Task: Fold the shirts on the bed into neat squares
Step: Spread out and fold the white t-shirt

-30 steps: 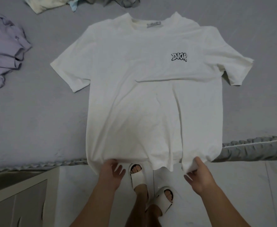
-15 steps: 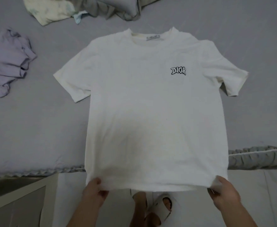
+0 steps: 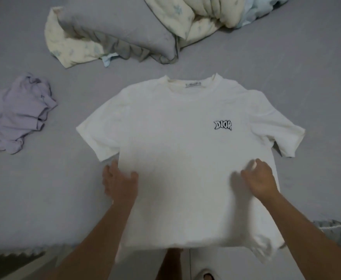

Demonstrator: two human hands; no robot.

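White shirt (image 3: 177, 158) lies face up and flat on the grey bed (image 3: 34, 199), collar at 12 o'clock, hem hanging over the bed edge at 6. Black-and-white chest logo (image 3: 222, 125) sits toward 2 o'clock of the shirt's middle. Both sleeves spread out, one to 9, one to 3.

My left hand (image 3: 118, 179) rests on the shirt's 9 o'clock side edge just below the sleeve, fingers straight and spread, gripping nothing. My right hand (image 3: 259, 177) presses on the body toward 3 o'clock; fingers look bent against the cloth, can't tell if they pinch any fabric.

Crumpled lilac shirt (image 3: 18, 116) at 9 o'clock, well apart from the white one. Grey pillow (image 3: 115, 31) and bunched cream quilt (image 3: 196, 19) at 12, near the collar but not touching.
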